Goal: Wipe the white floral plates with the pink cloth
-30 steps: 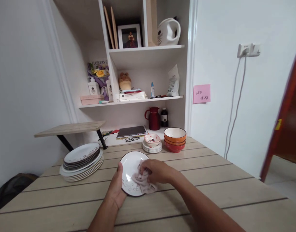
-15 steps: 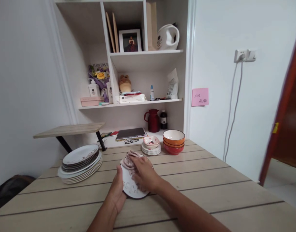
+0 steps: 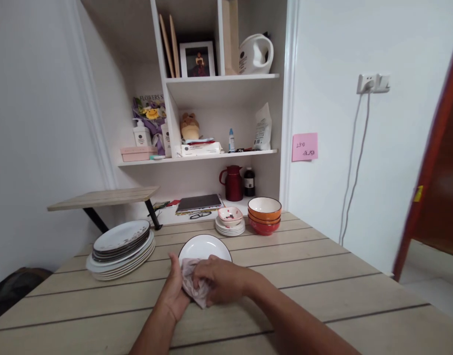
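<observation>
The cloth (image 3: 194,287) has slid to 6 o'clock on the plate (image 3: 204,245) — right hand (image 3: 221,280) clenching it, left hand (image 3: 176,291) gripping the rim.

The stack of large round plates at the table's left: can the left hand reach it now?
Probably yes: only bare wooden table lies between the left hand and the stack of large round plates. But that hand holds the white round plate and must release it first.

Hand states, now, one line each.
Left hand: gripping the near rim of the white plate, thumb on top.
Right hand: closed on the pink cloth, pressing it onto the plate.
</observation>
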{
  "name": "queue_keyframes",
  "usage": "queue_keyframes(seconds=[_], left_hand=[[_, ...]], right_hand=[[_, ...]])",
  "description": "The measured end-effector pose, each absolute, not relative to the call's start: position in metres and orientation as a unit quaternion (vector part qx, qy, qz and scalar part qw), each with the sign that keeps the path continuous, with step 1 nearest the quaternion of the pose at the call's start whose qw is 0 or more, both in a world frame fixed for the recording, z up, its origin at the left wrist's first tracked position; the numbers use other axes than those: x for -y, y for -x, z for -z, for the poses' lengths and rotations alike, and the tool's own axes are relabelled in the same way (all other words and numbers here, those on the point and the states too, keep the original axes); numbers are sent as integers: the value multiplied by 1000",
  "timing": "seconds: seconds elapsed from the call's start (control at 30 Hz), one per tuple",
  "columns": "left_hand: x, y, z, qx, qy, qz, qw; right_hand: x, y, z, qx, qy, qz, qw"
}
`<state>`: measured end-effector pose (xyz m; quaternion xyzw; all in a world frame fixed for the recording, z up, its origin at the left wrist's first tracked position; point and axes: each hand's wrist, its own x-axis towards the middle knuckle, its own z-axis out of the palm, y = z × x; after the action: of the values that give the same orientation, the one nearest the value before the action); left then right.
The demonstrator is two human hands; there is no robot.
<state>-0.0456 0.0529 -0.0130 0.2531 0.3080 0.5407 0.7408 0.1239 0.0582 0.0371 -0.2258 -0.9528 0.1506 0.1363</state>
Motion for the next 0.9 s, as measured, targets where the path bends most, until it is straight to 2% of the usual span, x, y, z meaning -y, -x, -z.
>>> queue_keyframes(seconds=[0.1,0.2,0.3,0.4,0.5,0.6,0.9], left_hand=[[-56,47,15,-296,-264,-532,748],[-54,44,14,-315,-277,-547,725],[-49,38,9,-366,-288,-568,678],[-44,32,4,-400,-301,-590,634],[-42,28,2,-388,-311,-599,628],[-41,27,2,-344,-315,-584,664],[-47,35,11,-291,-272,-585,706]], right_hand=[[-63,-135,-40,948,264,-155,90],[-67,-148,-43,917,365,-145,72],[-71,-153,-43,863,477,-91,138],[-75,-149,-36,823,525,-39,215],[-79,-138,-28,819,514,-13,254],[-77,-125,-23,846,467,-18,257],[-53,-117,-37,904,317,-187,218]])
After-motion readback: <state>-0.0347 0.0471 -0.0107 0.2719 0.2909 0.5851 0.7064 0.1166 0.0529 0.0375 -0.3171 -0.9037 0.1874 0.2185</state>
